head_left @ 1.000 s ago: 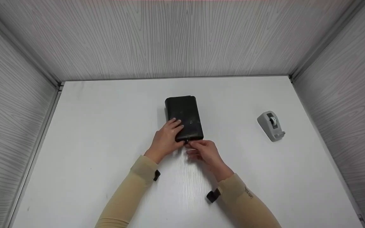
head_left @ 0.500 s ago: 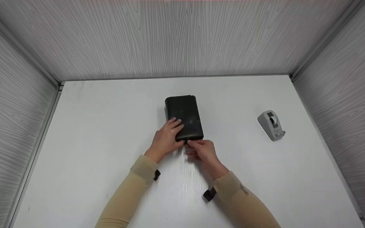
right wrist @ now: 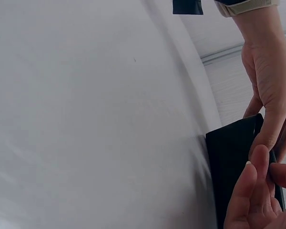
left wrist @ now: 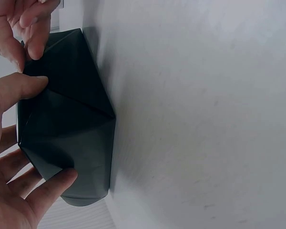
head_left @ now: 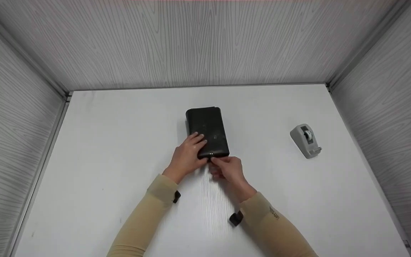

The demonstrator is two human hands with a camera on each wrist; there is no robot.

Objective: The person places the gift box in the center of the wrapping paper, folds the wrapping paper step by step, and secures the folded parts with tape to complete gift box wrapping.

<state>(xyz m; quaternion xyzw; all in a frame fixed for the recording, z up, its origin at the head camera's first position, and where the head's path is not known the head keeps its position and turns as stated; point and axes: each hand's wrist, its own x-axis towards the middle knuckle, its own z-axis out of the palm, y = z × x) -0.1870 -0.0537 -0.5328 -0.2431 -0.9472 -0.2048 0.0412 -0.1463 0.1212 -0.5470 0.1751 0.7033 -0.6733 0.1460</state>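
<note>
Our right hand (head_left: 228,170) has shifted slightly left at the wrist, its grip pinching the near end of the black package (head_left: 209,128) mid-surface (head_left: 120,142), while our left hand (head_left: 186,159) holds the near left corner between thumb and fingers. We seem to be closing the end folds (left wrist: 71,107); next likely calls for pressing them flat.

Black package (head_left: 209,123), grey tape dispenser (head_left: 301,141), tan sleeves (head_left: 139,219), grey woodgrain walls (head_left: 198,46)
</note>
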